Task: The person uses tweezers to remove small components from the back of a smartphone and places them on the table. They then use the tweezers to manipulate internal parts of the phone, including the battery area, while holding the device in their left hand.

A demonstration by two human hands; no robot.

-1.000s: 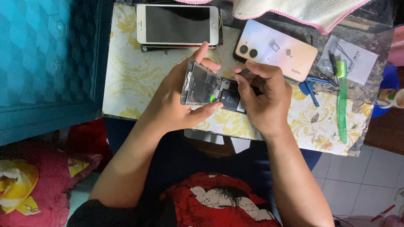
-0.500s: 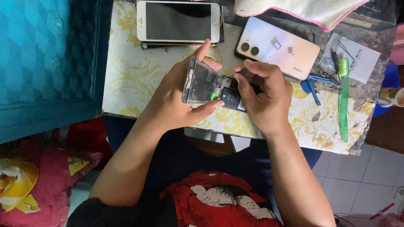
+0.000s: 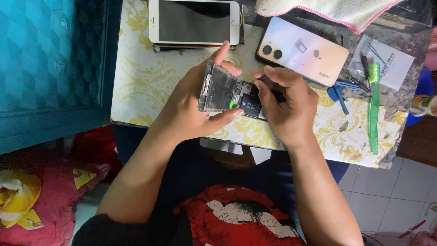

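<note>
My left hand (image 3: 193,102) grips an opened phone (image 3: 227,93) with its back removed, showing the black battery and circuit parts, held tilted above the table's front edge. My right hand (image 3: 287,107) covers the phone's right end, fingers closed around a thin dark tool (image 3: 264,79) whose tip presses into the phone's insides. Most of the tool is hidden by my fingers.
A white phone (image 3: 193,20) lies face up on a stack at the back. A pale pink phone (image 3: 302,52) lies face down to its right. A green toothbrush (image 3: 374,109), blue tool (image 3: 339,93), paper slip (image 3: 387,61) and towel (image 3: 327,9) sit right. Blue cabinet (image 3: 50,59) stands left.
Both hands and the opened phone stay in nearly the same spot. My right fingers shift slightly over the phone's insides.
</note>
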